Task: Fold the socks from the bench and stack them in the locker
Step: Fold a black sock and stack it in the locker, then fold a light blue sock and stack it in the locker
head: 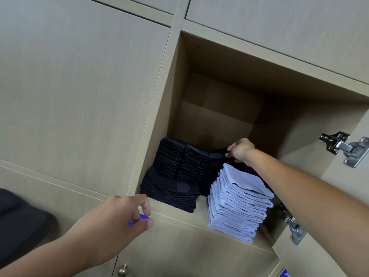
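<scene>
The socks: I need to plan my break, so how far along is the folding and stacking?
Done: several piles of folded black socks and a tall pile of folded light blue socks stand in the open locker. In hand: the right hand pinches a black sock on the rear right pile. The left hand hovers by the shelf edge. Left: unknown, since the bench is out of view.

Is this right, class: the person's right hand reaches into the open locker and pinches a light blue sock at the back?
Not quite. In the head view the right hand does reach into the open locker, but it pinches a black sock on the back stack; the light blue stack sits untouched at the front.
</scene>
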Available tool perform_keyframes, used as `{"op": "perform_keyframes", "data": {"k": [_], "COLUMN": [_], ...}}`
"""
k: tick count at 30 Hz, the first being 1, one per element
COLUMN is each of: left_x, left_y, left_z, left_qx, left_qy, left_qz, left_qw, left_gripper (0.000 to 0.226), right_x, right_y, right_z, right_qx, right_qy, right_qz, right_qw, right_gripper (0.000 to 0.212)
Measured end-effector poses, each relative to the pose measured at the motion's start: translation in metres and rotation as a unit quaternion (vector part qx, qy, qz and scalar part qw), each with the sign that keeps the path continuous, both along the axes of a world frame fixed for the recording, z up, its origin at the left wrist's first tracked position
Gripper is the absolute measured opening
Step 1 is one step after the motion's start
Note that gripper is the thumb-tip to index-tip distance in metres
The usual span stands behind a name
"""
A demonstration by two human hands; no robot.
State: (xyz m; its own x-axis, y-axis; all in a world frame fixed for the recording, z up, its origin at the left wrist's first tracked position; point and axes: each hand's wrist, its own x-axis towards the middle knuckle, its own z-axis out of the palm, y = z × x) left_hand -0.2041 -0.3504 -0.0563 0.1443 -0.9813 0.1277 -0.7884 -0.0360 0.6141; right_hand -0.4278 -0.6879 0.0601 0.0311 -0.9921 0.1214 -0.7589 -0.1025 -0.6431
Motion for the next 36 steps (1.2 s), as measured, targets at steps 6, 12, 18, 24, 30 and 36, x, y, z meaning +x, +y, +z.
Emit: {"op": "perform_keyframes", "data": {"k": [6,12,18,24,30,36], "left_x": [-0.001,0.005,0.007,0.013,0.017,0.023], "left_y": [-0.001,-0.003,-0.004,0.0,0.007,0.015], "left_z": [-0.002,-0.01,-0.011,-0.01,-0.004,0.001], "left_qx": [0.003,0.013,0.022,0.022,0.02,0.013], "left_qy": [-0.01,-0.014,-0.02,-0.006,0.015,0.025], "left_qz": [0.002,-0.001,0.0,0.003,0.01,0.021], "left_qw": [1.0,1.0,1.0,1.0,1.0,0.999], "left_gripper": [0.015,0.017,0.017,0.015,0.014,0.013], "right_x": [0.005,0.012,0.012,0.015,0.024,0.044], "right_y": [0.0,0.005,0.011,0.02,0.048,0.11], "right_z": [-0.003,0.012,0.0,0.003,0.003,-0.019], "right_qx": [-0.018,0.012,0.045,0.016,-0.062,-0.144], "right_qy": [0.159,0.212,0.21,0.213,0.174,0.143], "right_qz": [-0.003,0.096,0.149,0.142,0.177,0.248], "right_qw": [0.987,0.972,0.965,0.967,0.967,0.947], "right_gripper": [0.017,0.007,0.021,0.019,0.009,0.007]}}
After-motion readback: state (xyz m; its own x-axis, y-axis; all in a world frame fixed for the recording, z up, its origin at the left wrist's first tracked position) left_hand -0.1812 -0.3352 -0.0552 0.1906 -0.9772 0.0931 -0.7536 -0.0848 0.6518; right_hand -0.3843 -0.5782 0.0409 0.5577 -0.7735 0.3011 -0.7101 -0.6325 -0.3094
